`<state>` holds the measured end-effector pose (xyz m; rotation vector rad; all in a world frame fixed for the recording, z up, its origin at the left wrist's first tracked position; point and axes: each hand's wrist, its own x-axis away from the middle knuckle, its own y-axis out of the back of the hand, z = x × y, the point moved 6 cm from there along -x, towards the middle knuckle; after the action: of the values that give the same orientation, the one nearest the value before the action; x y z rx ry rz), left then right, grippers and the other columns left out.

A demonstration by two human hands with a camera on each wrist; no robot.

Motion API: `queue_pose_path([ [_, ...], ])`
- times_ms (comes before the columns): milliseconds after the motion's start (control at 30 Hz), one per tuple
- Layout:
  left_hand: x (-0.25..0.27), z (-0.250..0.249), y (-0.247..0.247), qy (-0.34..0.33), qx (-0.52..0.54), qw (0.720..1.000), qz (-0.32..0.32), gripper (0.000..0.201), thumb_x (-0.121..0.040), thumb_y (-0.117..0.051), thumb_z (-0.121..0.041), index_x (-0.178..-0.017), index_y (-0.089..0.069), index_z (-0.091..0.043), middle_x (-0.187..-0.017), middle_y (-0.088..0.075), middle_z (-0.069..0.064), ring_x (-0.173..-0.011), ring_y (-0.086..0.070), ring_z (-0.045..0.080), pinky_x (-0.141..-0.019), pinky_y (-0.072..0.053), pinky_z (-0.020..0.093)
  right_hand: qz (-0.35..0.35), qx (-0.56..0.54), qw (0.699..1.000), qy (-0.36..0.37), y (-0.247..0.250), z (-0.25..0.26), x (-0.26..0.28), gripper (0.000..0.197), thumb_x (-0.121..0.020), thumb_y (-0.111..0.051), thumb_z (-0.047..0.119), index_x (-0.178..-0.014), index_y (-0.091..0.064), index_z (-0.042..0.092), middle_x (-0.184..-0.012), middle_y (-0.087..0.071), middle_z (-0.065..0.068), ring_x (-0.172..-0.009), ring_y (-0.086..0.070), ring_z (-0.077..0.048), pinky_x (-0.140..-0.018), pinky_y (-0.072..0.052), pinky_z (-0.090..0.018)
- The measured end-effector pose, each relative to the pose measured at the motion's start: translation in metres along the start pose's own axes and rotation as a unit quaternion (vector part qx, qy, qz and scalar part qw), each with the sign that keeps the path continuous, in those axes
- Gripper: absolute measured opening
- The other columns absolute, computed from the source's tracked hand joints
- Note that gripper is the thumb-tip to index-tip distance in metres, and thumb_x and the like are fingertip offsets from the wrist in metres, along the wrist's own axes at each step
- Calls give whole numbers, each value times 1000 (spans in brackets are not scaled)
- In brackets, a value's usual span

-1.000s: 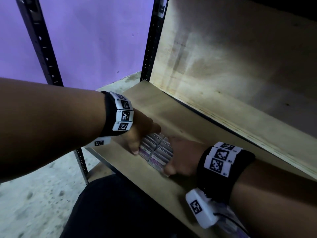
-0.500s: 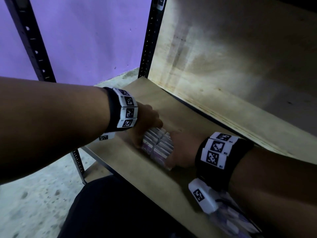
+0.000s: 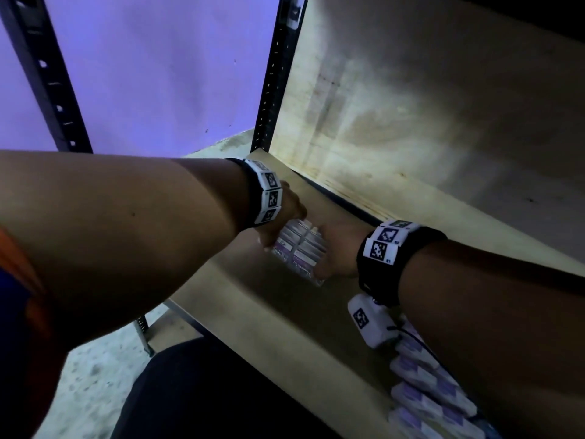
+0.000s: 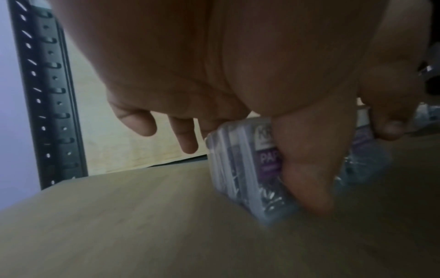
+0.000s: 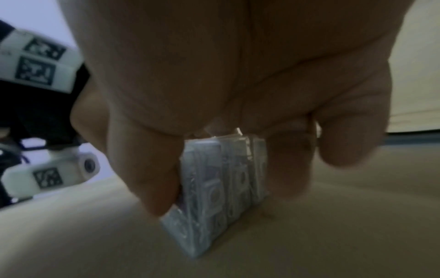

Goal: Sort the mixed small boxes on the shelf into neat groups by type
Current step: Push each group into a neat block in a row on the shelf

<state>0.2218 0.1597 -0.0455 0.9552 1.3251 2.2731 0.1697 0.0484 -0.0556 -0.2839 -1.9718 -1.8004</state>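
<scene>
A shrink-wrapped pack of small white-and-purple boxes (image 3: 299, 248) stands on the wooden shelf board (image 3: 253, 318), toward its left end. My left hand (image 3: 278, 229) grips the pack's left side, thumb (image 4: 307, 169) on the printed face and fingers (image 4: 185, 139) hanging behind the pack (image 4: 238, 169). My right hand (image 3: 329, 258) grips the right side, thumb (image 5: 152, 169) and fingers (image 5: 292, 165) curled round the pack (image 5: 223, 180), which stands tilted on the board. Both hands hide much of the pack.
A row of similar white-and-purple boxes (image 3: 424, 394) lies on the shelf under my right forearm. A plywood back panel (image 3: 411, 122) closes the rear. Black slotted uprights (image 3: 275, 74) stand at the shelf's left end. Bare board lies left of the pack.
Both hands have kept their hold, and the pack has moved a little toward the back of the shelf. The head view has shifted slightly.
</scene>
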Motion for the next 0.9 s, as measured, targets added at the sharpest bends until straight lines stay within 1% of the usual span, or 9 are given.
queue_pose_path([
  [100,1,0,-4,19,19,999,-21,93,-60,-82,-62,-137,-40,-33,-126,-54,-2,-121,-52,28,-78,-33,37,-19,-5,1000,6,0,-1,4,70,-75,-82,39,-134,-50,19,-120,-62,-6,-100,-60,-22,-83,-45,-30],
  [167,6,-1,-6,30,29,999,-29,110,-59,-82,-66,-147,-28,-28,-142,-43,-1,-132,-44,28,-93,-37,40,-32,-14,999,18,4,-5,11,99,-75,-82,44,-151,-27,14,-137,-53,-8,-112,-56,-22,-83,-37,-26],
  [267,24,-2,-1,70,96,991,-54,140,-44,-77,-81,-153,-3,-32,-160,-19,0,-146,-23,28,-112,-31,53,-67,-18,998,9,20,-21,35,122,-76,-73,64,-158,3,17,-161,-23,-9,-140,-36,-26,-106,-35,-31],
  [333,35,-5,7,71,144,983,-88,139,-42,-64,-89,-152,3,-37,-163,-11,-3,-149,-16,26,-113,-28,53,-101,-31,994,13,31,-38,59,111,-76,-67,70,-158,-10,22,-161,-25,-7,-141,-36,-24,-110,-35,-35],
  [467,54,-23,29,29,239,954,-178,100,-60,-46,-85,-147,-15,-47,-158,-22,-10,-145,-23,23,-112,-34,49,-139,-56,989,-10,31,-93,117,70,-84,-58,65,-145,-45,35,-147,-48,10,-126,-49,-8,-94,-35,-18],
  [533,59,-43,42,-7,299,924,-237,83,-69,-44,-78,-144,-35,-43,-148,-39,-12,-138,-35,17,-110,-38,39,-135,-108,984,-52,17,-124,144,57,-84,-57,61,-137,-54,39,-135,-56,18,-111,-52,1,-82,-35,-10],
  [600,56,-67,55,-50,359,895,-259,63,-81,-57,-65,-137,-51,-36,-136,-51,-12,-124,-46,7,-102,-38,20,-134,-148,975,-94,-1,-150,163,44,-87,-60,54,-127,-62,39,-125,-61,20,-105,-55,-1,-79,-38,-17],
  [700,35,-108,68,-90,377,890,-239,40,-90,-63,-47,-124,-63,-27,-122,-61,-10,-103,-57,4,-82,-42,14,-109,-113,981,-112,-29,-174,171,26,-92,-59,42,-111,-70,27,-116,-68,8,-102,-60,-11,-86,-45,-29],
  [900,-19,-167,67,-94,374,917,-106,35,-96,-51,-42,-126,-63,-29,-133,-61,-3,-114,-58,19,-97,-44,31,8,-129,981,-144,-71,-205,149,38,-104,-43,32,-130,-63,13,-133,-60,-8,-115,-57,-28,-102,-45,-39],
])
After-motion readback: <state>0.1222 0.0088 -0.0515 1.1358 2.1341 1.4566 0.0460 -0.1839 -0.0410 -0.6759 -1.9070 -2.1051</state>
